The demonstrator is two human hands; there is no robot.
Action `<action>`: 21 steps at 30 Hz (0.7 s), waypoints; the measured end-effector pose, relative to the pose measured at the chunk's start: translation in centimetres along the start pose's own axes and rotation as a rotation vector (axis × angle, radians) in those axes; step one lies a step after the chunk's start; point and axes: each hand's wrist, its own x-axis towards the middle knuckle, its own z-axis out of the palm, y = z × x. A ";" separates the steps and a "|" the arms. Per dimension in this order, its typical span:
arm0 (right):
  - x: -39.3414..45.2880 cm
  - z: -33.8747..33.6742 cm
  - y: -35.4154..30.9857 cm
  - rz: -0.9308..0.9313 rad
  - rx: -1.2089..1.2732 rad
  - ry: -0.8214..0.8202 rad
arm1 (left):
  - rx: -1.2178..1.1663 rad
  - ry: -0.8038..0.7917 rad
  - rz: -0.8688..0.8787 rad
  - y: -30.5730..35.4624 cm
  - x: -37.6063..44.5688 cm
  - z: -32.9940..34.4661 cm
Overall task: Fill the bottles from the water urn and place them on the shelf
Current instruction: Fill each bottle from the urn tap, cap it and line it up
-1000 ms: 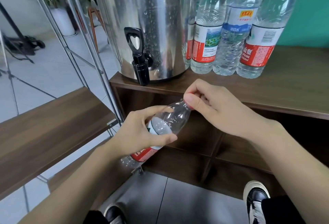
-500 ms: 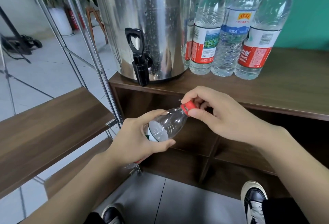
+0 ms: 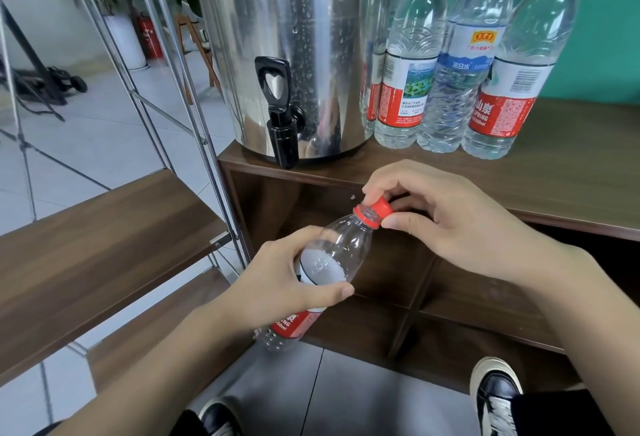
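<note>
The left hand (image 3: 277,283) grips a tilted bottle (image 3: 332,262) by its middle. The right hand's (image 3: 450,224) fingers (image 3: 372,197) pinch its red cap (image 3: 379,209), below the bench's (image 3: 519,186) front edge.

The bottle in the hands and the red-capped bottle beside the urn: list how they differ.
The held bottle lies tilted, gripped by the left hand; the red-capped bottle beside the urn stands upright on the cabinet top. The held bottle looks empty, while the standing one looks full. The right hand pinches the held bottle's cap; the standing bottle is untouched. Both are clear plastic with red caps and red-and-white labels.
</note>
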 end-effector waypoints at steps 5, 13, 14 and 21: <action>0.3 0.4 0.1 0.040 0.093 0.115 | -0.041 0.008 -0.023 -0.3 -0.1 0.1; 1.3 0.9 1.5 0.276 -0.117 0.429 | -0.038 0.127 -0.118 -1.2 -0.3 0.4; 1.4 0.9 1.7 0.303 -0.176 0.428 | -0.035 0.159 -0.137 -1.5 -0.3 0.4; 2.3 1.0 1.8 0.431 -0.327 0.376 | -0.037 0.332 -0.215 -1.9 0.0 0.2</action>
